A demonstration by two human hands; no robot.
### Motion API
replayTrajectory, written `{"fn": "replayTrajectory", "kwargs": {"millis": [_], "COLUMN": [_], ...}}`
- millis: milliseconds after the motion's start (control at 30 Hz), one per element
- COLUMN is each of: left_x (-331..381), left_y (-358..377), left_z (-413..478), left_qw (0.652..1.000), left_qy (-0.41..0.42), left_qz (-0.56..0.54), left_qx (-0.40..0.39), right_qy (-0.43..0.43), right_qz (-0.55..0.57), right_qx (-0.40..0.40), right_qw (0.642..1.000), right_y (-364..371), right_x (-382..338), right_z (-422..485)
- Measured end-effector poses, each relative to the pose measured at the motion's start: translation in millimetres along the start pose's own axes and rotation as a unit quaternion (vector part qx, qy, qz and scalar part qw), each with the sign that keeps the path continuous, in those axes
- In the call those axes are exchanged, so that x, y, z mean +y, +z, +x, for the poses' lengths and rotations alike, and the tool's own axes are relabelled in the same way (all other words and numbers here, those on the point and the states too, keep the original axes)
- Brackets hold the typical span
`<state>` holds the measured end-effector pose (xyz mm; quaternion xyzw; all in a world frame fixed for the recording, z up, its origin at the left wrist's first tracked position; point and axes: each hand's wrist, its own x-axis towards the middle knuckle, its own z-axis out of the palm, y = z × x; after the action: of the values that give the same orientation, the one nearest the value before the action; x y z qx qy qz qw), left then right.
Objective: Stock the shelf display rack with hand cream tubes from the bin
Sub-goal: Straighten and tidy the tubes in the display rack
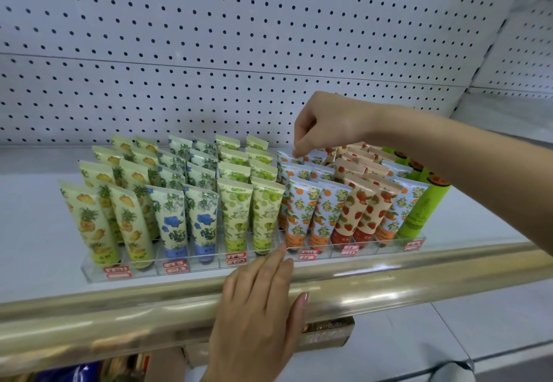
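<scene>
A clear acrylic display rack (209, 265) stands on the white shelf, filled with rows of upright hand cream tubes: pineapple-print yellow (89, 220), blue-flower (173, 220), green-fruit (236, 211), orange-blossom (299, 211), strawberry (356, 211) and plain green (422, 211). My right hand (323, 124) reaches over the rack from the right and pinches the top edge of an orange-blossom tube in the back row (288, 158). My left hand (260, 307) lies flat with straight fingers over the gold rail, fingertips touching the rack's front edge. No bin is in view.
A gold rail (119, 316) runs along the shelf's front edge. White pegboard (239, 52) backs the shelf. Red-and-white price labels (175, 266) line the rack's front. A cardboard box (326, 333) and packaged goods (74, 372) sit on the level below.
</scene>
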<state>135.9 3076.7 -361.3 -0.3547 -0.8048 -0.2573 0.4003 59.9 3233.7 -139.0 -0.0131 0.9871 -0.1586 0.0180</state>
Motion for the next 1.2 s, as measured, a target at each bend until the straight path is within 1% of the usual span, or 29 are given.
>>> {"fn": "replayTrajectory", "kwargs": {"millis": [267, 500, 667, 900, 1000, 1100, 1200], "left_x": [-1, 0, 3, 4, 9, 14, 12], "left_y": [-1, -4, -2, -4, -11, -26, -48], "left_z": [1, 1, 4, 1, 4, 11, 21], "left_qw": [1.0, 0.999, 0.999, 0.998, 0.997, 0.998, 0.999], "left_qy": [-0.001, -0.01, -0.024, -0.041, -0.053, -0.041, -0.012], "left_qz": [-0.004, -0.017, -0.018, -0.005, -0.019, -0.018, 0.013], "left_qx": [-0.007, -0.026, -0.012, -0.043, -0.056, -0.052, -0.05], "right_qy": [-0.007, -0.009, 0.001, 0.001, -0.011, -0.021, -0.034], "right_qz": [0.006, 0.013, -0.005, -0.008, -0.01, -0.008, -0.004], "right_qx": [0.001, 0.035, 0.012, -0.003, -0.01, -0.011, -0.002], "right_qw": [1.0, 0.999, 1.0, 1.0, 1.0, 1.0, 0.999], "right_y": [0, -20, -26, -26, -24, -24, -25], "right_x": [2, 5, 12, 16, 11, 6, 5], "right_z": [4, 9, 16, 14, 11, 9, 7]}}
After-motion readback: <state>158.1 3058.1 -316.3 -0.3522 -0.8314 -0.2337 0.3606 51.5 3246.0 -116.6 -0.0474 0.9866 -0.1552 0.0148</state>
